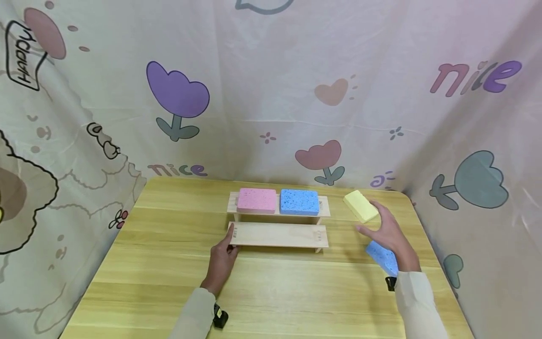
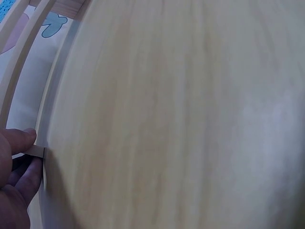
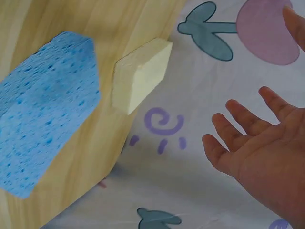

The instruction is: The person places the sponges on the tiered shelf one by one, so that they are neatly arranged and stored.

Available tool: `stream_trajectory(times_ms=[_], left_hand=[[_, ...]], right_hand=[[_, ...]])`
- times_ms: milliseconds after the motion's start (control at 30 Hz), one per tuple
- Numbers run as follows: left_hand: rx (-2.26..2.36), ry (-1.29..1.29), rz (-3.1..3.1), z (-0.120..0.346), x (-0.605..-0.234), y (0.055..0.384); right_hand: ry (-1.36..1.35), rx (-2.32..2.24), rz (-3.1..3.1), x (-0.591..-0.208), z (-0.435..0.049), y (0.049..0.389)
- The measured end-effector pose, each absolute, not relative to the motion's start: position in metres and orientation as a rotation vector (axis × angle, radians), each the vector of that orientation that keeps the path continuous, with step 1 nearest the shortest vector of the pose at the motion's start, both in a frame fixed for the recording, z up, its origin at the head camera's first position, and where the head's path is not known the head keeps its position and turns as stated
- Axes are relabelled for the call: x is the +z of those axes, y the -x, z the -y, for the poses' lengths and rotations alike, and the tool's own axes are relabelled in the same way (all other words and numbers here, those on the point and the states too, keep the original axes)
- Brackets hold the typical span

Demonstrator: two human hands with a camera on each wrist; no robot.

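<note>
Yellow sponge (image 1: pixel 361 206) lies just beyond right hand (image 1: pixel 389 233).

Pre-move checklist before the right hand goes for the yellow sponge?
1. Right hand free, fingers spread: ok.
2. Yellow sponge unobstructed on the table: ok.
3. Left hand steadying the rack at its left end: ok.
4. Lower shelf free; pink sponge and blue sponge fill the upper: ok.
5. Second blue sponge partly under the right hand, may get nudged: cannot tell.
</note>
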State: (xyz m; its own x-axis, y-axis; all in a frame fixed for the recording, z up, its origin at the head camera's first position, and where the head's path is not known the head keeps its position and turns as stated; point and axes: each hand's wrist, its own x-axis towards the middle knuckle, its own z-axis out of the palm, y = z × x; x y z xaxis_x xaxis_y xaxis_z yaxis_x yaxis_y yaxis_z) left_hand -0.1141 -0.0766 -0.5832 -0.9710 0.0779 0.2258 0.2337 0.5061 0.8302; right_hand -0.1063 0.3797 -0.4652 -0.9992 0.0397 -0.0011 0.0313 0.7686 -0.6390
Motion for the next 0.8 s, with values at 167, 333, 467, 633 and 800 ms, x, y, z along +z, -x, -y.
stream_trajectory(times_ms=[167, 333, 467, 633, 800], left_hand=[[-1.451, 0.27, 2.576, 0.076, -0.583, 0.114], [-1.46, 0.269, 2.572, 0.076, -0.583, 0.115], [-1.463, 0.267, 2.578, 0.076, -0.583, 0.115], [-1.449, 0.274, 2.573, 0.077, -0.583, 0.114], [-1.449, 0.281, 2.568, 0.076, -0.582, 0.114]], right_hand=[[0.144, 1.053, 2.996, -0.47, -0.392, 0.095], [0.215, 1.036, 3.052, -0.476, -0.402, 0.082], [0.275, 1.017, 3.108, -0.481, -0.408, 0.074], [0.331, 0.932, 3.189, -0.486, -0.413, 0.068], [0.378, 0.869, 3.238, -0.492, -0.416, 0.064]])
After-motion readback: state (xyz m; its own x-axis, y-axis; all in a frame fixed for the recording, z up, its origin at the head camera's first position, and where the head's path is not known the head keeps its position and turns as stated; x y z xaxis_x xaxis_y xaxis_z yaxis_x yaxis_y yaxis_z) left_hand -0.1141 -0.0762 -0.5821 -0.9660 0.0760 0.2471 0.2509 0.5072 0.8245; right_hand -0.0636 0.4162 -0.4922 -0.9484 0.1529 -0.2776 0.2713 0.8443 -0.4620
